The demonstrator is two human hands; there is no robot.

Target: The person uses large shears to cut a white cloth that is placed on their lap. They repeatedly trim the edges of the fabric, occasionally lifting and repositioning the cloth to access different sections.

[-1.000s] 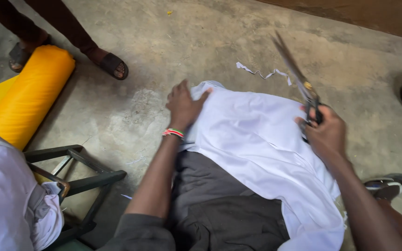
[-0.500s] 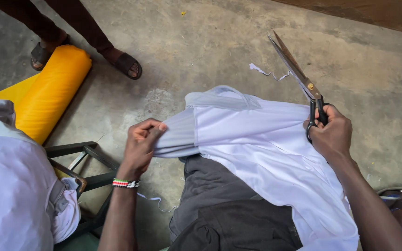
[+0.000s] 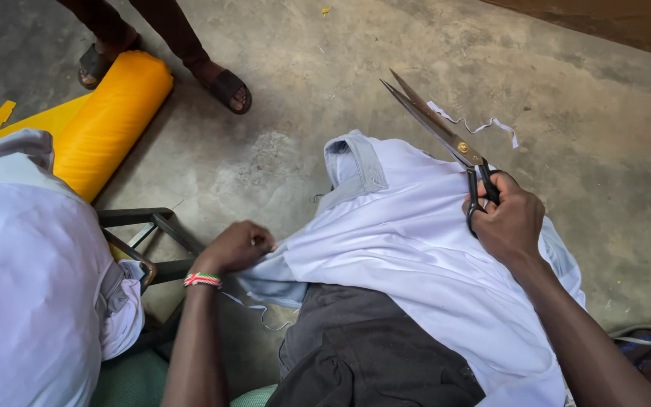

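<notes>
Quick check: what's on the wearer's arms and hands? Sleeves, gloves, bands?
Both forearms are bare, with no sleeves showing. The left hand has no glove; its wrist carries a striped red, white and green band. The right hand is also ungloved, with no band or watch visible.

A roll of yellow fabric [image 3: 111,120] lies on the concrete floor [image 3: 303,83] at the far left, a small yellow scrap [image 3: 1,114] beside it. Just beyond stand another person's feet in dark sandals [image 3: 229,89]. A dark metal frame [image 3: 156,234] sits near left, next to a heap of pale cloth [image 3: 32,279]. Thin white fabric trimmings [image 3: 484,124] lie on the floor at far right.
</notes>
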